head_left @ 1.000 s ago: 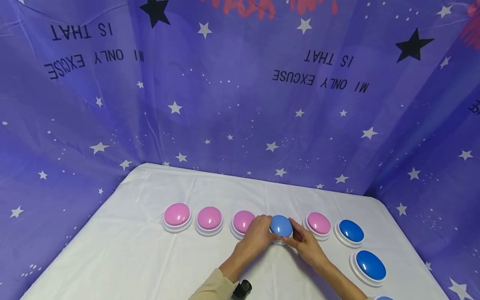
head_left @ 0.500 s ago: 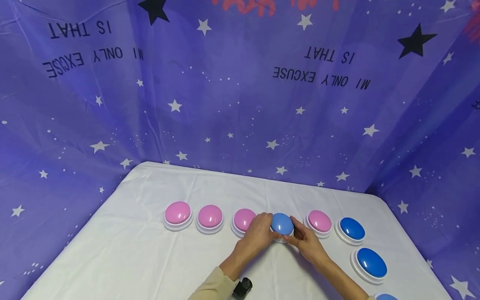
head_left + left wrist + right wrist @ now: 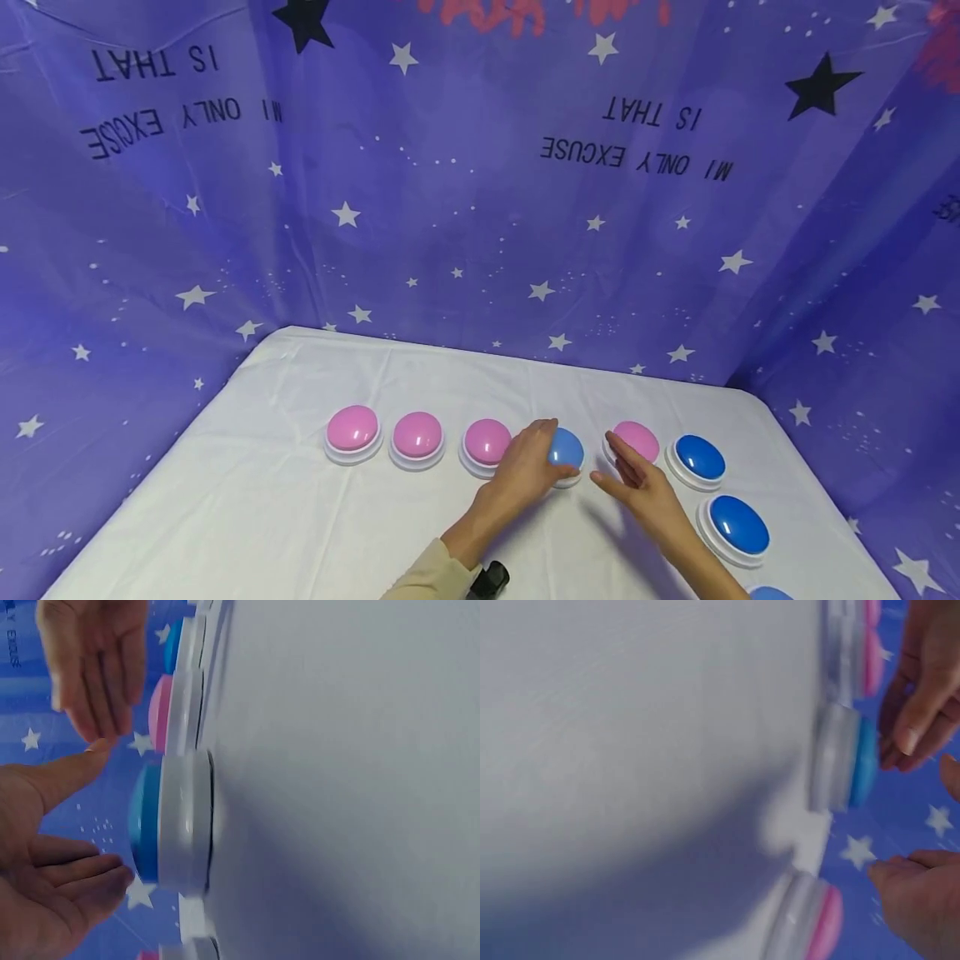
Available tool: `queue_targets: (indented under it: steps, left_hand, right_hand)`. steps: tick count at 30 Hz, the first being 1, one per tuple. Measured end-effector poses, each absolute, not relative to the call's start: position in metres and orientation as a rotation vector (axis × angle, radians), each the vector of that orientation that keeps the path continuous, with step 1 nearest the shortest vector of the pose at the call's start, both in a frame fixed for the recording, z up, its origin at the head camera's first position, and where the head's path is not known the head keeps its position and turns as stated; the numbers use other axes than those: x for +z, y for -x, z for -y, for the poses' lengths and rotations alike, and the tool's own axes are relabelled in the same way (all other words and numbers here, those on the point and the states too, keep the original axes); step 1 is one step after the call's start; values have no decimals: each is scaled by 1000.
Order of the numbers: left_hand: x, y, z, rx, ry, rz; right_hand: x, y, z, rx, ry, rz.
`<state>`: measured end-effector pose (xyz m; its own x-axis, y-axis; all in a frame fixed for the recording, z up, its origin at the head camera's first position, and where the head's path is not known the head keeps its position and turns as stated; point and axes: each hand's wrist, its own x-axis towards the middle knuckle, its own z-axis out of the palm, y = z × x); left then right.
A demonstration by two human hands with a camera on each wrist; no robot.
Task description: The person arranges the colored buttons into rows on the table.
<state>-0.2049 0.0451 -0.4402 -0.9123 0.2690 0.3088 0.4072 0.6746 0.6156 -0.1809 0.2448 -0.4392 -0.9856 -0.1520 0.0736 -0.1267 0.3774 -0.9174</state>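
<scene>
A light blue dome push button (image 3: 567, 450) with a white base sits flat on the white cloth, between pink buttons. My left hand (image 3: 523, 468) hovers at its left side, fingers relaxed and overlapping it in the head view. The left wrist view shows a gap between that hand (image 3: 52, 889) and the blue dome (image 3: 146, 825). Over to the right, my right hand (image 3: 649, 498) is off the button with fingers extended and thumb apart, partly covering a pink button (image 3: 639, 439). Nothing is in either palm.
Three pink buttons, the nearest a pink button (image 3: 487, 442), line up to the left. At right are a dark blue button (image 3: 701, 457), a larger-looking blue button (image 3: 739, 525) and part of another (image 3: 769, 593). A starry purple curtain (image 3: 465, 208) surrounds the table (image 3: 262, 500).
Both hands were holding the light blue button's sides; they have let go. My right hand moved right, and my left hand rose slightly. The button stays in place.
</scene>
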Motion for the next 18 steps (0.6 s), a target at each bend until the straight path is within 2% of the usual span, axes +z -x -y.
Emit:
queue_targets:
  steps: [4, 9, 18]
  left_hand:
    - [-434, 199, -55, -1158, 590, 2674]
    - [-432, 188, -75, -1198, 759, 2618]
    - [-435, 170, -117, -1079, 929, 2729]
  right_hand:
    - [-417, 164, -263, -1666, 211, -2655]
    - [-397, 141, -299, -1555, 95, -2769]
    - [-400, 118, -375, -1312, -349, -2731]
